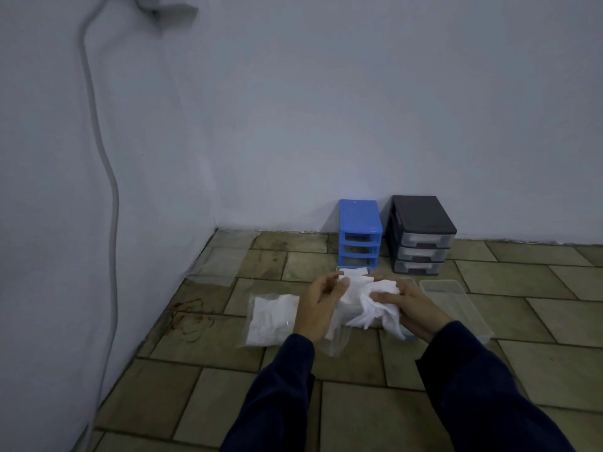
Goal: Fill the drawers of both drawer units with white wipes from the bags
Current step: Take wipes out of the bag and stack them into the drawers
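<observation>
White crumpled wipes (368, 303) bunched, fingers of left hand (318, 305) and right hand (414, 309) clamped on them

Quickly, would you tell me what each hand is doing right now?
Left hand: pinches the white wipes at their upper left edge.
Right hand: fingers curled round the same bunch of wipes.

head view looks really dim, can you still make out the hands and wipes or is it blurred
Head view: dim, bluish light with no glare; the white wipes are the brightest thing but soft, their folds smeared; both hands, left and right, show clear outlines gripping the wipes; wide-angle distortion bends the wall cable; the clear drawer is faint against the floor tiles.
</observation>
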